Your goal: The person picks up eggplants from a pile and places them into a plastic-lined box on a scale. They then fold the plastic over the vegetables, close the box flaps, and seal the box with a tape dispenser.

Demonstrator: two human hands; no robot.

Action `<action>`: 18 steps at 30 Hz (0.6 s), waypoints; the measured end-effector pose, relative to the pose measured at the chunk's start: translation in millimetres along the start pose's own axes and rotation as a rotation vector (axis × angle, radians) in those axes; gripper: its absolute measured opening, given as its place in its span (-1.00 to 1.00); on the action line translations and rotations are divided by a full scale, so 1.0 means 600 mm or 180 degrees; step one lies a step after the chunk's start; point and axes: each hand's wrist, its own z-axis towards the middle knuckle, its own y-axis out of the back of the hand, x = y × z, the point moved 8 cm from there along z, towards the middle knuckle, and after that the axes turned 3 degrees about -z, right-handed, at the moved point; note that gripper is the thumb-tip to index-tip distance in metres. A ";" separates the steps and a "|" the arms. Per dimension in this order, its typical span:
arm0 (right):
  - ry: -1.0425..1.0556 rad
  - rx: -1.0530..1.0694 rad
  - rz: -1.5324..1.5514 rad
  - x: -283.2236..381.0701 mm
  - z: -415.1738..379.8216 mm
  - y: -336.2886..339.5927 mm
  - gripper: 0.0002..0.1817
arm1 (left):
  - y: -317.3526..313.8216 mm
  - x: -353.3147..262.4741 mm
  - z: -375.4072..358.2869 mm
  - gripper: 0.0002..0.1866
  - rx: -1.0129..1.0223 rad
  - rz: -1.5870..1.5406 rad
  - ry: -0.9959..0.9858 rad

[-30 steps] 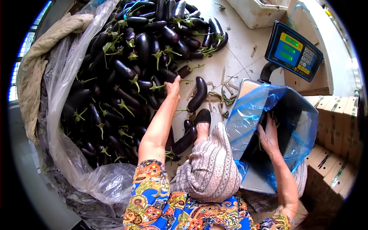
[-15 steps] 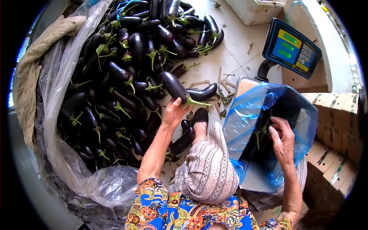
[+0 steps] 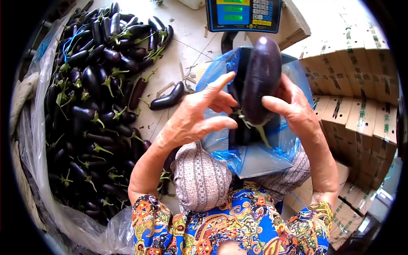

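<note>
My right hand [image 3: 293,106] grips a large dark eggplant [image 3: 262,76], thumb on its front and fingers behind, with its green stem pointing down toward me. Just left of it, my left hand [image 3: 202,108] is open, its fingers spread and apart from the eggplant. Both hands are over a box lined with a blue plastic bag [image 3: 212,148]. Other eggplants [image 3: 239,137] lie inside the bag, partly hidden by the held one.
A large heap of eggplants [image 3: 91,85] in a clear plastic sheet [image 3: 40,170] fills the left side. One eggplant [image 3: 168,98] lies apart on the tiled floor. A scale display [image 3: 242,15] stands beyond the bag. Stacked cardboard boxes [image 3: 340,72] line the right.
The eggplant from my left hand is now in my right, above the bag. My left hand has come right and opened. The view has turned to the right.
</note>
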 end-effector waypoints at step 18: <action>-0.0256 -0.0556 -0.2378 -0.258 0.074 0.055 -0.10 | 0.272 0.206 -0.269 -0.64 -0.2945 0.0280 0.0916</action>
